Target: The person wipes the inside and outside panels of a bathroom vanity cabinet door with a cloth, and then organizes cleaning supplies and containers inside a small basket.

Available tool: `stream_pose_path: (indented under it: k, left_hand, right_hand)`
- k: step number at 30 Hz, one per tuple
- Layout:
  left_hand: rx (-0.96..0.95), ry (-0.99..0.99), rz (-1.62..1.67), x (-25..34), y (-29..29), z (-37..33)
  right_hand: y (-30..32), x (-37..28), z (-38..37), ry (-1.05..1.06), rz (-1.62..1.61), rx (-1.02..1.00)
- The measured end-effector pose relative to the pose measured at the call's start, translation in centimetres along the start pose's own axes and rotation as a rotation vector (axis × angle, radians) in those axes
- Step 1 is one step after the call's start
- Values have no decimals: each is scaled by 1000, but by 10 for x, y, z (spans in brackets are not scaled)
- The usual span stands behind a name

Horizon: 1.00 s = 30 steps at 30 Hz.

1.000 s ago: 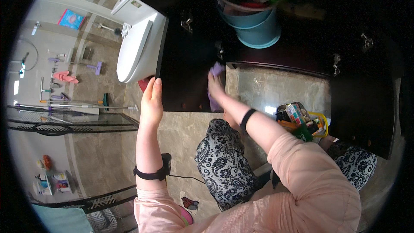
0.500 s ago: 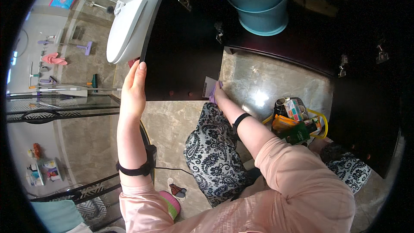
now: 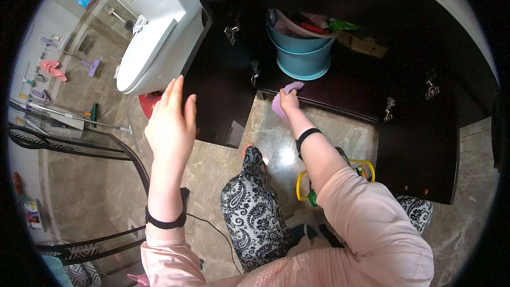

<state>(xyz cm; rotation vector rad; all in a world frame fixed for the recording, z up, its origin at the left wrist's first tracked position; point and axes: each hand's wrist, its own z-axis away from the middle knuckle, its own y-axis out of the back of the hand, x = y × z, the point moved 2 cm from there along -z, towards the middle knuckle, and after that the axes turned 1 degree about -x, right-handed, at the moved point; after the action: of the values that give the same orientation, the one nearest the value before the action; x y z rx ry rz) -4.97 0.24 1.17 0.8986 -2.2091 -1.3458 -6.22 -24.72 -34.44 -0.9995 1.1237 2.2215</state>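
Note:
My right hand (image 3: 289,102) grips a crumpled purple cloth (image 3: 278,107) at the lower front edge of a dark cabinet (image 3: 340,111). Parts of the cloth stick out on both sides of my fingers. Just behind it, inside the cabinet, stands a light blue bucket (image 3: 303,64) with a pink basin and other items on top. My left hand (image 3: 171,122) is raised with fingers stretched and thumb apart, beside the outer edge of the swung-out left cabinet door (image 3: 218,93). Whether it touches the door cannot be made out.
A white toilet (image 3: 154,48) stands beyond the left door. Another dark door (image 3: 417,159) hangs out on the right. Under my right arm sits a container with a yellow handle (image 3: 299,186). A black cable (image 3: 215,226) lies on the tiled floor. Squeegees and a purple-headed tool (image 3: 94,67) are at the left.
My right hand with the cloth has gone from the left door's lower inner corner to the cabinet's front edge. My left hand has loosened from the door edge. The view has shifted.

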Motion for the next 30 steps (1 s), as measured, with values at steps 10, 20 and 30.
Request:
stream_pose_path:
  k: [10, 20, 30]
  left_hand:
    - [-70, -276, -180, -4, -99, 33]
    - [-309, -412, -124, -9, -199, 55]
    - [-425, -369, -52, -5, -221, 71]
  right_hand:
    - [-6, -33, -21, 611, 877, -229]
    - [-50, -40, -53, 742, 1076, -372]
    - [-17, -25, -45, 783, 1057, -277]
